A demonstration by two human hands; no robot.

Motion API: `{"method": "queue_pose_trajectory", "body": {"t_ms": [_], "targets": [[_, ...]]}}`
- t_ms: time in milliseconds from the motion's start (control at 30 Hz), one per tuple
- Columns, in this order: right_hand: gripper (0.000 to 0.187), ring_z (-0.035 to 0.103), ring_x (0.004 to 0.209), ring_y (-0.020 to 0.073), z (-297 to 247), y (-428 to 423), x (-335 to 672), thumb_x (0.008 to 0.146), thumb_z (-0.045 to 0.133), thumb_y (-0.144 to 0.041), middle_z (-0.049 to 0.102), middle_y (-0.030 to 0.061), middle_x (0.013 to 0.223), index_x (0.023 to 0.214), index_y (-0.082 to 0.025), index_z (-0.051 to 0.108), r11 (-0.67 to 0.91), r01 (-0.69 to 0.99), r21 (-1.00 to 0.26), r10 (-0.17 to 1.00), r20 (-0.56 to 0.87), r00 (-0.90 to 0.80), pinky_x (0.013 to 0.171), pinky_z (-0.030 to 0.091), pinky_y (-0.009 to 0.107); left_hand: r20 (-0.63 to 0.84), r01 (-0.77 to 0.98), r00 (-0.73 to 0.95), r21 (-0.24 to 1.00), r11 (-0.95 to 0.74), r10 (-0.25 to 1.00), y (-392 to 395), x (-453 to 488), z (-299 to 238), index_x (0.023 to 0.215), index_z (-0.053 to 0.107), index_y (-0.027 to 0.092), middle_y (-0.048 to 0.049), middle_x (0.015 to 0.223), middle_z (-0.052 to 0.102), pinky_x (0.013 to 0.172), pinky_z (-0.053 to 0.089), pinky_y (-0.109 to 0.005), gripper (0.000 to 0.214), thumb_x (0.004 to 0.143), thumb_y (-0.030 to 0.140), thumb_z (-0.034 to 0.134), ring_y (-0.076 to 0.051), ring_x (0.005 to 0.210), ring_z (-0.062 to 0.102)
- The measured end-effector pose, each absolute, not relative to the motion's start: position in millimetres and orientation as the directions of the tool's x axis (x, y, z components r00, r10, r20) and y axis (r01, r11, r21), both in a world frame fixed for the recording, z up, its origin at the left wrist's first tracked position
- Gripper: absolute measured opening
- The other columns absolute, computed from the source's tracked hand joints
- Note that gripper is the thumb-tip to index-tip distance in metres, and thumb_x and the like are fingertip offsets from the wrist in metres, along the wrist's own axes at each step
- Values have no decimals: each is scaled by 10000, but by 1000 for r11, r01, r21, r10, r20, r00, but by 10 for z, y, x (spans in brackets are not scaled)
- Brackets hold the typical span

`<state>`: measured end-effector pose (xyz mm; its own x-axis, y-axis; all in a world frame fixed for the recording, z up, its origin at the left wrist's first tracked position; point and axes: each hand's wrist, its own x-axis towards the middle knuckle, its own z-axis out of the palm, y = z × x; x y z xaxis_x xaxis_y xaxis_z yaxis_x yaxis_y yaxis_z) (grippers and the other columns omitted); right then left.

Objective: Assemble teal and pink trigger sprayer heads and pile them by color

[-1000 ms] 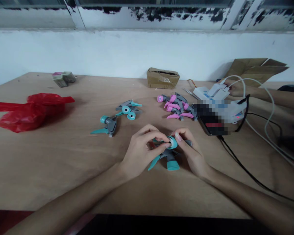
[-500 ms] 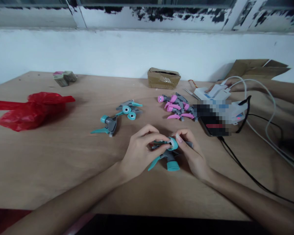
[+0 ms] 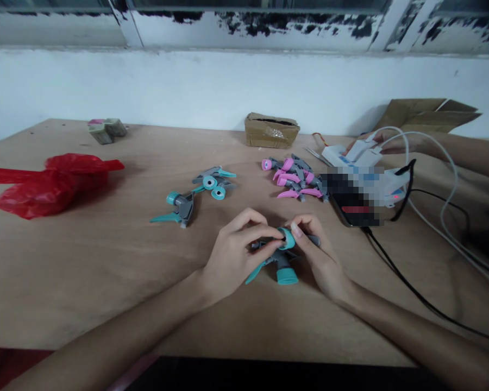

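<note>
My right hand (image 3: 324,260) holds a grey and teal trigger sprayer head, its thumb and fingers pinching the teal collar (image 3: 287,239). My left hand (image 3: 238,244) has thumb and forefinger closed at the mouth of that collar; what lies between the fingertips is hidden. Just below, a second teal sprayer head (image 3: 287,276) rests on the table, partly covered by my hands. Farther off to the left lie several more teal sprayer heads (image 3: 183,207). A pile of pink and grey sprayer heads (image 3: 297,176) sits beyond my right hand.
A red plastic bag (image 3: 36,190) lies at left. Toward the wall stand a small cardboard box (image 3: 271,133) and greenish blocks (image 3: 106,130). On the right are a phone (image 3: 350,203), a white power strip (image 3: 338,156), cables, and another person's arm (image 3: 444,146).
My left fingertips have pushed slightly further right into the collar's mouth. The pale ring seen inside the collar before is now mostly out of sight. My right hand stays in place.
</note>
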<state>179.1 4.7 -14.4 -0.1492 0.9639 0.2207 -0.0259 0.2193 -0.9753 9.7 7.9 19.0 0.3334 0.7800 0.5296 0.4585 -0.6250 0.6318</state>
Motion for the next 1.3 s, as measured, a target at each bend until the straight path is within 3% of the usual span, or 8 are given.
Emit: {"method": "queue_pose_trajectory", "body": {"t_ms": [333, 533, 1000, 1300], "targets": [[106, 462, 817, 121, -121, 21, 1788, 894, 481, -381, 496, -25, 877, 918, -281, 507, 206, -8, -978, 965, 205, -165, 733, 380, 266, 442, 428, 330, 718, -550, 834, 77, 117, 218, 815, 663, 178, -12, 829, 557, 613, 478, -214, 50, 768, 170, 651, -101, 702, 568], [112, 477, 849, 130, -121, 25, 1788, 895, 477, -384, 512, -17, 892, 920, -280, 509, 206, -11, -978, 962, 205, -179, 751, 394, 281, 390, 537, 225, 715, -448, 893, 20, 152, 232, 773, 660, 183, 8, 800, 573, 583, 456, -219, 39, 739, 193, 677, -81, 625, 544], [104, 478, 879, 130, -167, 26, 1806, 913, 447, -363, 506, -17, 937, 975, -299, 501, 265, 48, -963, 944, 249, -217, 794, 391, 291, 514, 459, 337, 642, -614, 789, 51, 101, 173, 877, 660, 188, -24, 865, 565, 608, 487, -216, 83, 807, 183, 616, -108, 724, 568], [153, 501, 943, 155, -132, 38, 1848, 880, 503, -370, 524, 2, 1003, 1012, -300, 471, 268, 58, -962, 936, 246, -251, 829, 412, 329, 479, 434, 306, 699, -568, 823, 69, 115, 194, 847, 659, 162, -21, 832, 582, 597, 482, -203, 77, 781, 141, 626, -99, 703, 576]]}}
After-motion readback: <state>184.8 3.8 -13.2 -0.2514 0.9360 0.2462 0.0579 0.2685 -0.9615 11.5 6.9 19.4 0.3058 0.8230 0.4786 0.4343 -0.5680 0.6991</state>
